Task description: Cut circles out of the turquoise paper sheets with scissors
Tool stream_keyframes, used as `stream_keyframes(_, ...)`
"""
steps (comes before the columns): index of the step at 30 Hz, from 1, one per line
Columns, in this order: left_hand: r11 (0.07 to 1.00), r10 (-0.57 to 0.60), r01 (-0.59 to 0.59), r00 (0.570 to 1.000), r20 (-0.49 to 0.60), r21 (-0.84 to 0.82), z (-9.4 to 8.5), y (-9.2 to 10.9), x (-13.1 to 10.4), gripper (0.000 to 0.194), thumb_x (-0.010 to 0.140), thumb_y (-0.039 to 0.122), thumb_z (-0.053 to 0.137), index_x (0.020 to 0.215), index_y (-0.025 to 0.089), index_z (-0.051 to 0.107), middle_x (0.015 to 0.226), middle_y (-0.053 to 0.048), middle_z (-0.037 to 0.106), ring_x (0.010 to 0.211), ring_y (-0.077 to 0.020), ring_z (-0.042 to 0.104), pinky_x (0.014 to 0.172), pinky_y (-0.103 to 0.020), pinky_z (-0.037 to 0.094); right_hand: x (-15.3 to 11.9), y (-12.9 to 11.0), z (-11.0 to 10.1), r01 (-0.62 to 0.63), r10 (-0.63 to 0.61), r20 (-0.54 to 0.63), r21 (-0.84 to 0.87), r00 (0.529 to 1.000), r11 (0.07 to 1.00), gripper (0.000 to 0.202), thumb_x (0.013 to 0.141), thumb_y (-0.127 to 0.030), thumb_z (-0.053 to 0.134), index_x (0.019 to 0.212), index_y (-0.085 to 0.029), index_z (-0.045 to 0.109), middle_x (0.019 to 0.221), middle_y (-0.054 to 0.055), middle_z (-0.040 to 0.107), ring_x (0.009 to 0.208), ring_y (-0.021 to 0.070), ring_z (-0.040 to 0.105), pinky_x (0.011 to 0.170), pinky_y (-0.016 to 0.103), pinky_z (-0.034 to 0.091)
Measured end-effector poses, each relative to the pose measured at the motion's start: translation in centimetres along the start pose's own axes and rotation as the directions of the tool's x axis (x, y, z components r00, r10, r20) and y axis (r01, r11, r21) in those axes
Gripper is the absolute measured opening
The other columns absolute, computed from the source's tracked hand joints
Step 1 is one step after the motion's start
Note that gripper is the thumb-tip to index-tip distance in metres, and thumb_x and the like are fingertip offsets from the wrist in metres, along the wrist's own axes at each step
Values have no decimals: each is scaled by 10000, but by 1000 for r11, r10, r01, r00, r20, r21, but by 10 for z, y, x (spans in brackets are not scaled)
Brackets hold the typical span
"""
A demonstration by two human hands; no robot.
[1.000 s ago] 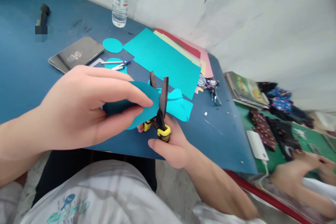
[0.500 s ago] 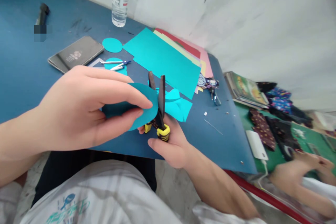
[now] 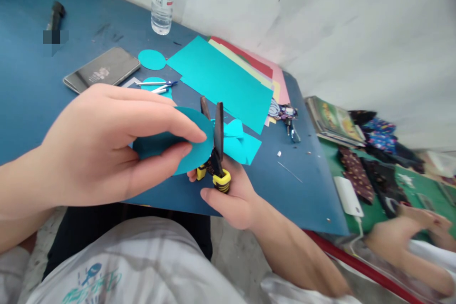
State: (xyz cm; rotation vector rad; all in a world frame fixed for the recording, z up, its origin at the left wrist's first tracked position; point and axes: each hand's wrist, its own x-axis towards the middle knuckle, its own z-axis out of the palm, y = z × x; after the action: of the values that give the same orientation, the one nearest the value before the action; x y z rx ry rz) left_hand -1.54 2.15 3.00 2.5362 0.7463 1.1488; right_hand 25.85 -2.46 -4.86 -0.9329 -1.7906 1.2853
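Between its thumb and fingers, my left hand [image 3: 103, 147] pinches a round piece of turquoise paper [image 3: 194, 154] above the table's front edge. My right hand [image 3: 235, 194] grips yellow-and-black scissors [image 3: 220, 137], their blades spread and pointing away from me. The paper's right edge lies right by the blades; I cannot tell whether it sits between them. Turquoise paper scraps [image 3: 245, 147] rest on the table just behind the scissors. The fingers of my right hand are partly hidden behind the handles.
A turquoise sheet [image 3: 224, 85] tops a stack of coloured paper. A paper circle [image 3: 152, 59], a phone [image 3: 103, 70], a compass [image 3: 160, 84] and a water bottle [image 3: 163, 2] stand or lie behind my left hand. On the right, another person's arm [image 3: 406, 242] rests by a green table [image 3: 409, 178].
My left hand has shifted slightly left and up with the paper circle, whose edge has turned a little. The scissors and right hand stay nearly in place.
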Motion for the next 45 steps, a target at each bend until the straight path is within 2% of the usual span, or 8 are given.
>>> stream_keyframes(7, 1000, -1, 1, 1000, 2, 14, 0, -1, 0, 159, 1115, 184, 668, 1125, 273, 800, 943, 85, 839, 743, -56, 727, 682, -231, 547, -1, 2, -1, 5, -5, 2, -55, 1000, 998, 410, 745, -103, 740, 1094, -312, 695, 1026, 0, 740, 924, 266, 736, 878, 426, 641)
stream_keyframes(14, 1000, 7, -7, 1000, -3, 20, -1, 0, 1, 174, 1114, 177, 633, 1131, 277, 774, 937, 78, 831, 727, -66, 727, 680, -239, 550, 0, 1, -1, 40, -40, 15, -55, 999, 998, 418, 748, -76, 729, 1084, -322, 687, 1025, -6, 726, 914, 259, 721, 857, 415, 623)
stream_keyframes(19, 999, 12, -13, 1000, 19, 37, -2, -1, 2, 191, 1117, 188, 610, 1136, 292, 769, 912, 57, 825, 656, -89, 699, 621, -277, 540, -2, 5, -1, 11, -10, 23, -51, 1000, 999, 414, 755, -92, 735, 1093, -325, 684, 1031, -7, 725, 907, 259, 723, 852, 416, 629)
stream_keyframes(25, 999, 4, -6, 999, 38, 53, -3, 0, 3, 214, 1137, 224, 581, 1167, 304, 777, 968, 20, 855, 671, -121, 725, 610, -323, 534, -4, 5, -1, -48, 48, 6, -38, 999, 998, 403, 742, -106, 748, 1077, -320, 681, 1022, -6, 729, 898, 262, 727, 849, 424, 634)
stream_keyframes(30, 999, 39, -40, 999, 14, 19, -3, -1, 3, 179, 1075, 181, 636, 1119, 278, 780, 910, 10, 851, 635, -118, 705, 581, -320, 516, -4, 2, 0, -62, 62, 3, -13, 998, 998, 435, 736, -76, 749, 1087, -324, 685, 1023, 0, 731, 893, 267, 726, 849, 429, 639)
stream_keyframes(34, 999, 25, -25, 1000, -1, 25, -1, -3, 4, 187, 1084, 196, 623, 1110, 292, 781, 894, 27, 839, 634, -116, 707, 592, -311, 522, -3, 1, 1, -90, 90, -3, 7, 996, 996, 441, 718, -87, 751, 1085, -320, 679, 1005, -3, 727, 869, 259, 720, 826, 421, 644)
stream_keyframes(41, 999, 40, -41, 997, 62, 23, -5, -3, 6, 181, 1096, 196, 629, 1152, 274, 783, 951, 39, 859, 707, -91, 749, 662, -261, 550, -3, 0, 3, -92, 92, -3, 43, 996, 995, 458, 714, -69, 743, 1102, -303, 673, 990, -9, 720, 842, 230, 700, 797, 387, 641)
stream_keyframes(45, 999, 40, -41, 999, 33, 30, -4, -1, 5, 189, 1091, 168, 628, 1143, 266, 781, 949, 42, 854, 724, -84, 751, 687, -247, 555, -2, -1, 3, -100, 100, -18, 22, 995, 995, 420, 713, -96, 748, 1074, -300, 686, 978, -5, 732, 842, 243, 717, 801, 403, 646)
